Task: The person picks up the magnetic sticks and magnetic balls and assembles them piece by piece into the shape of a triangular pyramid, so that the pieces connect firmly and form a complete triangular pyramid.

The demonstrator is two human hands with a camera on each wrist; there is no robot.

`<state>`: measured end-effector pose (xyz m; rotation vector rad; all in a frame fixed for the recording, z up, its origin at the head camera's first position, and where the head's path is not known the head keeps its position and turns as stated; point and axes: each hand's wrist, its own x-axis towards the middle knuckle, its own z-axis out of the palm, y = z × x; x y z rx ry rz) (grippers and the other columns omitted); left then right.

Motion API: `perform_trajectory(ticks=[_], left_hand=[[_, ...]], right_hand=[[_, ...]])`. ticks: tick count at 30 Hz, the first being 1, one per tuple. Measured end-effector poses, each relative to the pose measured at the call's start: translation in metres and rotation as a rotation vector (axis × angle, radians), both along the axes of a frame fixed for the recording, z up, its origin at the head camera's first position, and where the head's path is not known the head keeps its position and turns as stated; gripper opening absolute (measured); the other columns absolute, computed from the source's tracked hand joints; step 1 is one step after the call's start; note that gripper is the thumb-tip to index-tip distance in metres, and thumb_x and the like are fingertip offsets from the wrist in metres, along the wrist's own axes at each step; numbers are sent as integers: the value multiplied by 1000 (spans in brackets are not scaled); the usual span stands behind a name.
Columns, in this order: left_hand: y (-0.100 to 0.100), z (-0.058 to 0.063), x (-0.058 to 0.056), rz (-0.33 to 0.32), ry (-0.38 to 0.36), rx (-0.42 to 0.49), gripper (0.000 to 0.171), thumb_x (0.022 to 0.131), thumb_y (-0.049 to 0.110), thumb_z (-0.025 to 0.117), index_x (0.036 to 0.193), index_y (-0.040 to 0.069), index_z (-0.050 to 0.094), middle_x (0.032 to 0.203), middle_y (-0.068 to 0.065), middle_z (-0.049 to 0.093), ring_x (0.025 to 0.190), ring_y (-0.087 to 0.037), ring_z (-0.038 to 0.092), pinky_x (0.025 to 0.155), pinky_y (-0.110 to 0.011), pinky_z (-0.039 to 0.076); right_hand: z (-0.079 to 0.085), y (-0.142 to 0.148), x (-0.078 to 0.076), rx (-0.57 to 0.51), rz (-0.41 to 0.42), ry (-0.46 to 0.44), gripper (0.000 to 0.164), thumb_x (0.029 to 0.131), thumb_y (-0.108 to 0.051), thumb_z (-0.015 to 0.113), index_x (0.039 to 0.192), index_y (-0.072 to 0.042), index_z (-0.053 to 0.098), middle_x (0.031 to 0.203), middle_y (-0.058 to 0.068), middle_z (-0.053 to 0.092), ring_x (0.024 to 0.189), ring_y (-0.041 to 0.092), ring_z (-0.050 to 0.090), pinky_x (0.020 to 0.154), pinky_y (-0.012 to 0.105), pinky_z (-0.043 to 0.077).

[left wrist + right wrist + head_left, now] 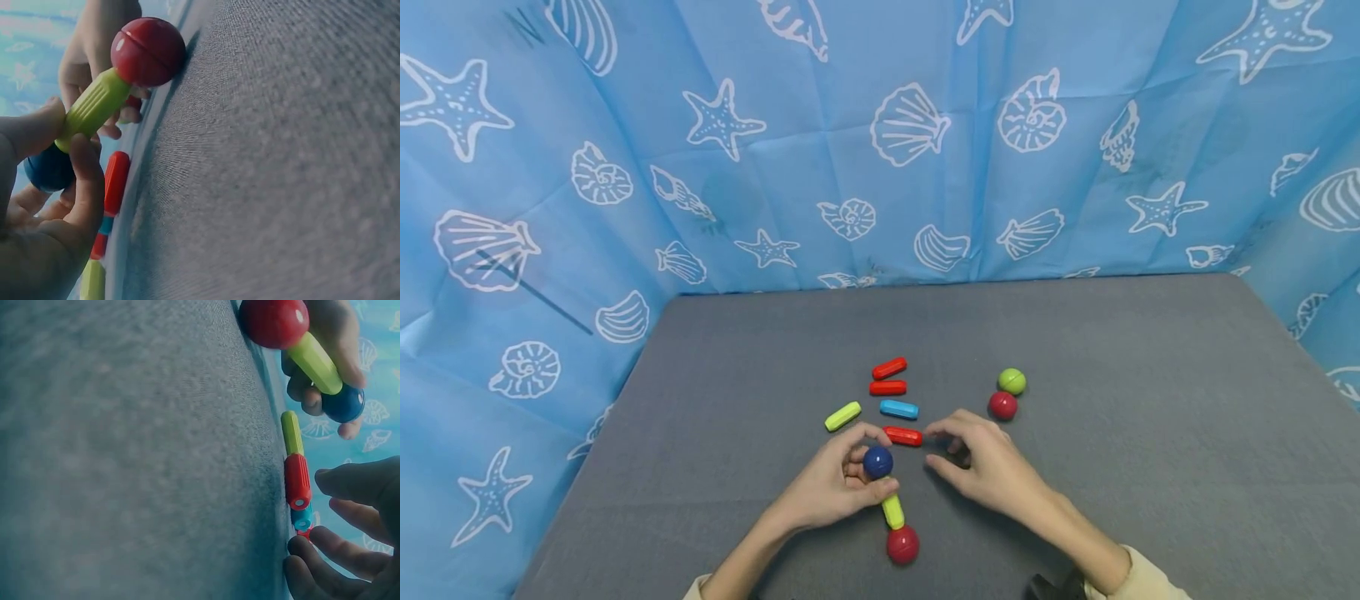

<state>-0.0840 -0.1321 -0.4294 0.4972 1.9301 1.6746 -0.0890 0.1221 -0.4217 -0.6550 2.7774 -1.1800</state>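
Note:
My left hand (842,475) grips a joined piece: a dark blue ball (877,462), a yellow-green stick (892,511) and a red ball (903,544) in one line. In the left wrist view, thumb and fingers pinch the yellow-green stick (95,107) close to the blue ball (49,169). The red ball (149,51) forms the other end. Beside the nearest red stick (903,436), my right hand (988,462) hovers with fingers spread and loosely bent, nothing between them. From the right wrist view, that red stick (297,481) shows a pale round dot on its end.
Beyond the hands lie a blue stick (899,409), two more red sticks (888,387) and a loose yellow-green stick (842,416). A green ball (1012,382) and another red ball (1003,406) sit together at the right. A shell-patterned blue curtain (842,150) borders the grey table (1150,375).

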Motion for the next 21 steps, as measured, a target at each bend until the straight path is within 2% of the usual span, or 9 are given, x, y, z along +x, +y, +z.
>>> perform_trajectory(ticks=[4, 7, 14, 18, 21], left_hand=[[0, -1, 0, 2, -13, -32, 43, 91, 9, 77, 122, -5, 51, 96, -3, 61, 76, -2, 65, 66, -17, 56], [0, -1, 0, 13, 4, -86, 43, 87, 9, 81, 118, -3, 53, 99, -5, 61, 74, -2, 66, 65, -18, 57], [1, -4, -1, 90, 174, -280, 42, 81, 26, 88, 111, 9, 64, 84, 3, 65, 56, 2, 52, 53, -18, 46], [1, -5, -2, 104, 186, -289, 39, 84, 26, 86, 112, 8, 66, 80, 2, 65, 57, 2, 55, 53, -18, 48], [0, -6, -2, 96, 182, -280, 36, 87, 23, 83, 114, 6, 66, 86, -2, 69, 62, 0, 62, 58, -18, 54]], right_hand=[[0, -5, -3, 23, -11, 12, 29, 83, -16, 85, 111, -15, 76, 98, -2, 71, 84, 9, 65, 70, 21, 52], [1, -10, -6, 48, -11, 11, 31, 82, -17, 85, 112, -14, 76, 97, -2, 70, 84, 10, 64, 71, 22, 52], [4, -23, -12, 99, -9, -7, 33, 83, -20, 86, 114, -13, 77, 96, -3, 69, 80, 8, 62, 67, 19, 49], [4, -28, -13, 124, -20, -16, 34, 83, -19, 86, 114, -11, 77, 96, -3, 68, 78, 7, 59, 63, 19, 47], [4, -31, -13, 150, -30, -23, 33, 82, -19, 87, 113, -12, 78, 93, -3, 67, 73, 6, 55, 60, 20, 43]])
